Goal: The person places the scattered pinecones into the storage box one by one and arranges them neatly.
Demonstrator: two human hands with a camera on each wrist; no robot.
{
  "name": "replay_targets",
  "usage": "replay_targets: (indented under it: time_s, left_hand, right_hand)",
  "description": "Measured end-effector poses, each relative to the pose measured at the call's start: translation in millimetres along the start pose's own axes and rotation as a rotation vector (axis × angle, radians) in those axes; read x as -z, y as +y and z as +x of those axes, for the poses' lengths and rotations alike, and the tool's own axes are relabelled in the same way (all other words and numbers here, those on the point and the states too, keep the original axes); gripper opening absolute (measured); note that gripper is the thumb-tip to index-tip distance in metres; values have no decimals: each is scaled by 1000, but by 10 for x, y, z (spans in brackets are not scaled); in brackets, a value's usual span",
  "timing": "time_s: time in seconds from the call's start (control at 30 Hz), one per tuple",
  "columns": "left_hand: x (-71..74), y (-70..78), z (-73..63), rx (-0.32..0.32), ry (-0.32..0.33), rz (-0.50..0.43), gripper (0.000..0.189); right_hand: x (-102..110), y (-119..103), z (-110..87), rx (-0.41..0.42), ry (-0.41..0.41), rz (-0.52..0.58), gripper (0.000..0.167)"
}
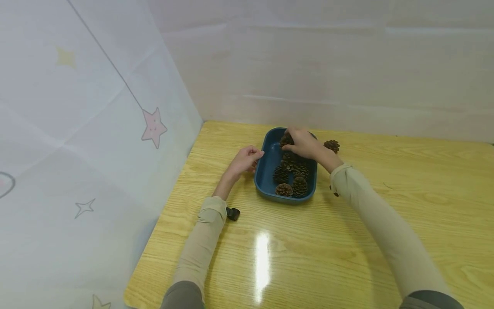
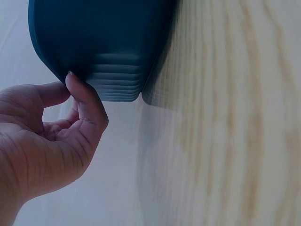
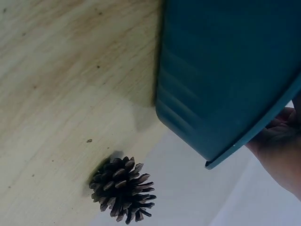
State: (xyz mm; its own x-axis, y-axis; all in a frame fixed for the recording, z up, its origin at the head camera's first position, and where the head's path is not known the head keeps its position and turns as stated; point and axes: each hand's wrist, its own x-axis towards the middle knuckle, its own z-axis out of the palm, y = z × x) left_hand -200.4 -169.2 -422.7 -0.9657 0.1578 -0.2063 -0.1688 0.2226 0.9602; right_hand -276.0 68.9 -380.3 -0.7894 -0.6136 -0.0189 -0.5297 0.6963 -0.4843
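A dark blue plastic bin point(image 1: 266, 191) stands on the table, with several brown pine cones point(image 1: 299, 186) in its right and near parts. The left hand point(image 1: 244, 161) is at the bin's left rim; in the left wrist view its thumb and a finger pinch that edge point(image 2: 47, 61). Over the bin's far end, the right hand point(image 1: 305, 143) holds a pine cone point(image 1: 285, 139) from above, partly covering it. In the right wrist view the bin's wall point(image 3: 221, 70) hides most of that hand point(image 3: 280, 150). One loose pine cone point(image 1: 332, 146) lies on the table to the right of the bin.
The wooden table point(image 1: 386, 206) meets a pale sheet point(image 1: 328, 73) at the back and a star-printed sheet point(image 1: 96, 128) at the left. A small black device point(image 1: 233, 213) sits at the left cuff. Small dark specks dot the table in the right wrist view.
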Motion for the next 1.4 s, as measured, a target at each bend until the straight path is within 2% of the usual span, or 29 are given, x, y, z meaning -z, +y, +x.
replay_targets:
  time_s: [0.3,0.5,0.7,1.0,1.17,1.4]
  left_hand:
    - [2,13,0,10,3,-7,32]
    - [-18,7,13,2,-2,-10,30]
    - [-36,15,19,-5,-22,-12,35]
    - [0,38,16,8,1,25,32]
    - [22,28,23,12,11,19,30]
    - [35,3,24,13,9,-1,25]
  right_hand:
    - [-54,35,36,-28,-35,2,57]
    - [-26,53,1,-7,-34,-22,54]
    - [159,163,-160,11,31,32,47]
    - [465,471,-456,-77,139,86,47]
    - [502,620,-574,-96,149,86,47]
    - [441,786,-700,-123,137,89,49]
